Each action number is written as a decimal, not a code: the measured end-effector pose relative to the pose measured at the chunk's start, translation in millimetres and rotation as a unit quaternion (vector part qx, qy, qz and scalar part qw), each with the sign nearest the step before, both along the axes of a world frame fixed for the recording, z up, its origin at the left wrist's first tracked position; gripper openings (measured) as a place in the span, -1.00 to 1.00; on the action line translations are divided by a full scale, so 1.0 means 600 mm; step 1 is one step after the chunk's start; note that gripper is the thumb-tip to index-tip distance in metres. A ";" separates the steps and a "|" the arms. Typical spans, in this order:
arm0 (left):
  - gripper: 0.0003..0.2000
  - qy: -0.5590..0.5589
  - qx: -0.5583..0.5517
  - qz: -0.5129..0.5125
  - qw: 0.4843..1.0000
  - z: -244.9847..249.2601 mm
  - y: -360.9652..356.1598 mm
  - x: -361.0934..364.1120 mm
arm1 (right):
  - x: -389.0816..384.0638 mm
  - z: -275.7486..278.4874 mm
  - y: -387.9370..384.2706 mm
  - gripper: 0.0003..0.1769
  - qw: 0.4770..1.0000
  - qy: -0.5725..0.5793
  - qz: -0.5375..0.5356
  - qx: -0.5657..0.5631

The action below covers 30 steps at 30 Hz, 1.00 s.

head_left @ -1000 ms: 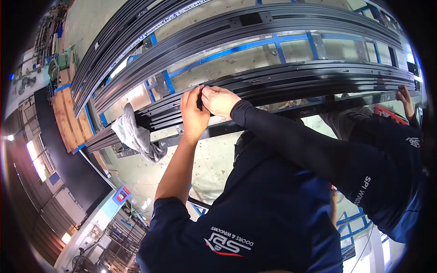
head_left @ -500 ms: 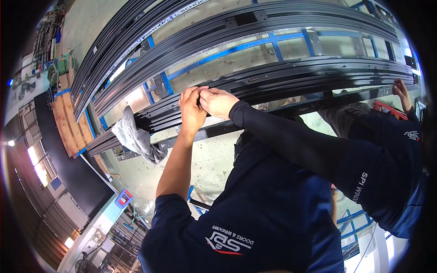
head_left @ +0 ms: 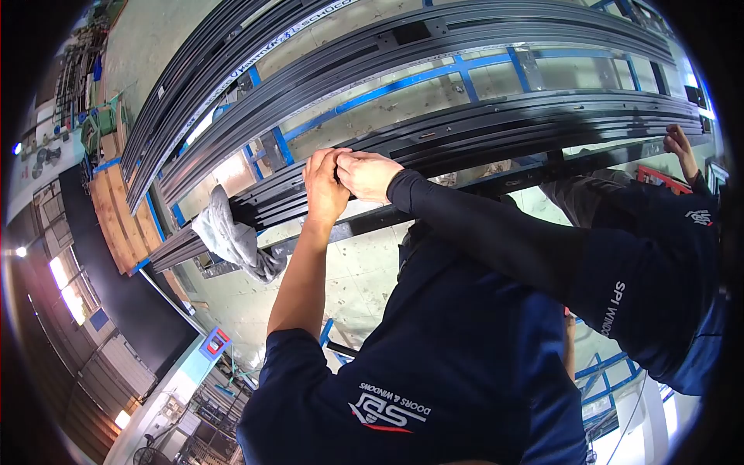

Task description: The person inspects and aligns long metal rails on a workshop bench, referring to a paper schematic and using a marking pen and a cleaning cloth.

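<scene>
Left hand [head_left: 325, 192], right hand [head_left: 370, 175], one profile [head_left: 504, 130]

The left hand [head_left: 325, 190] and right hand [head_left: 368, 174] touch, side by side, on the near stack [head_left: 496, 136] of profiles. A rag [head_left: 229, 232] hangs over the stack's left end. More profiles [head_left: 349, 58] lie behind, all on a rack [head_left: 403, 85]. A co-worker's hand [head_left: 678, 143] rests at the stack's right end. Boards [head_left: 116, 205] lie far left.
</scene>
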<state>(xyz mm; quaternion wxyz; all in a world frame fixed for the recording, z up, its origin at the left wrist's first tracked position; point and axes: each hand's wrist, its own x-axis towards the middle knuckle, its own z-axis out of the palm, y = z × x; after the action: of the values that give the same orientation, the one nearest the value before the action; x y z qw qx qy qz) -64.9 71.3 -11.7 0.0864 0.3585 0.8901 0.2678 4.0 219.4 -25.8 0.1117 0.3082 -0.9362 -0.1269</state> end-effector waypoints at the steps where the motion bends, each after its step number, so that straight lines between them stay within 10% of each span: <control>1: -0.61 0.000 -0.001 -0.001 1.000 0.000 0.000 0.000 | 0.001 -0.017 -0.004 -0.73 1.000 0.000 -0.001 -0.001; 3: -0.59 0.007 -0.013 -0.013 1.000 0.001 0.000 0.000 | -0.002 -0.035 -0.007 -0.75 0.983 0.138 -0.045 0.111; 17: -0.60 -0.009 0.037 -0.036 0.999 0.006 -0.001 -0.008 | -0.004 -0.012 -0.003 -0.77 0.997 0.075 0.010 0.002; 23: -0.60 0.053 0.144 0.121 0.981 0.106 0.033 -0.002 | -0.022 0.000 -0.006 -0.88 0.994 0.081 0.011 0.076; 26: -0.74 -0.018 0.111 -0.015 0.994 0.233 0.128 0.042 | -0.018 0.014 -0.007 -0.85 0.996 0.088 0.014 0.032; 30: -0.57 -0.107 -0.116 -0.250 0.955 0.204 0.238 0.098 | -0.018 0.013 -0.012 -0.84 0.974 -0.103 -0.057 -0.195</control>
<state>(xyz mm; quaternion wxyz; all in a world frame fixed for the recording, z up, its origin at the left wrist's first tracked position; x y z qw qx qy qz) -6.1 213.8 110.9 0.2865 0.5264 0.7824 0.1693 -6.8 212.4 -18.1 0.0648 0.2377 -0.9655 0.0842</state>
